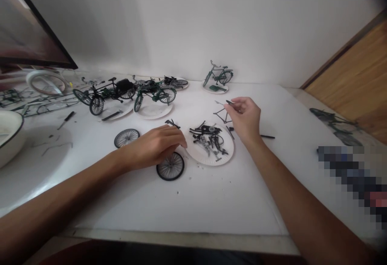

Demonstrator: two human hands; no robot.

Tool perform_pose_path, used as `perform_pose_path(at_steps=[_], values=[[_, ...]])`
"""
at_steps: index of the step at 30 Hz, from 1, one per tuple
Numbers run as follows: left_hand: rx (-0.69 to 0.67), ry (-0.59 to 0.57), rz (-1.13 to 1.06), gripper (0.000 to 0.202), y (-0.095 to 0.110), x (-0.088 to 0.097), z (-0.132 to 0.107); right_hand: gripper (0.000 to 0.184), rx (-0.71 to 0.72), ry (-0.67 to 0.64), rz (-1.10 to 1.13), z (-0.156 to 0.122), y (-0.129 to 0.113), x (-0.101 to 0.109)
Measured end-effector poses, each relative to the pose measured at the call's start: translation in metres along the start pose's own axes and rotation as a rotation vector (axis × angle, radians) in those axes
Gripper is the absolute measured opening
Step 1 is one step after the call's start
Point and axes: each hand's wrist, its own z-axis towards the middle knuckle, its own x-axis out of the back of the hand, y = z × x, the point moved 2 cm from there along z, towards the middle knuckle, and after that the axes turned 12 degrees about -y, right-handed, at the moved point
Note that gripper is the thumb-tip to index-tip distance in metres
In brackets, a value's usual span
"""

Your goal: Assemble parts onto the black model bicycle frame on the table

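My right hand [245,118] pinches a small black part [230,103] between thumb and fingertips, just above a thin model bicycle frame [222,115]; whether it touches the frame is hard to see. My left hand [157,145] is bent downward with its fingers together, its fingertips by the rim of a white paper plate [211,162]. What it holds, if anything, is hidden. Partly under that hand is a spoked toy wheel [171,167] with a black tyre. Small black and silver bicycle parts [208,138] are heaped on the plate.
Another wheel [126,137] lies left. Behind stand a black model bicycle [111,92], a green one [155,95] and another green one [218,75] on a plate. A screwdriver [66,119] and white basin [10,136] are left. A dark rod [267,137] lies right.
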Motion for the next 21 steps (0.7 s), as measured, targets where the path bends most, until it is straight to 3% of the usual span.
perform_pose_path(at_steps=[6,10,13,17,21], values=[[0.014,-0.014,0.07,0.024,0.015,0.004,0.016,0.022,0.052,0.02,-0.022,0.002,0.002,-0.001],[-0.079,-0.143,0.322,0.021,0.045,-0.003,0.053,0.022,0.054,0.022,-0.019,0.004,0.005,-0.001],[-0.104,-0.172,0.456,0.015,0.058,-0.011,0.085,0.021,0.069,0.015,-0.014,0.003,0.004,0.0],[-0.143,-0.218,0.469,0.016,0.054,-0.02,0.115,0.021,0.084,0.009,-0.012,0.004,0.003,0.003],[-0.168,-0.236,0.302,0.017,0.045,-0.011,0.121,0.021,0.079,0.015,-0.011,0.006,0.006,0.007]])
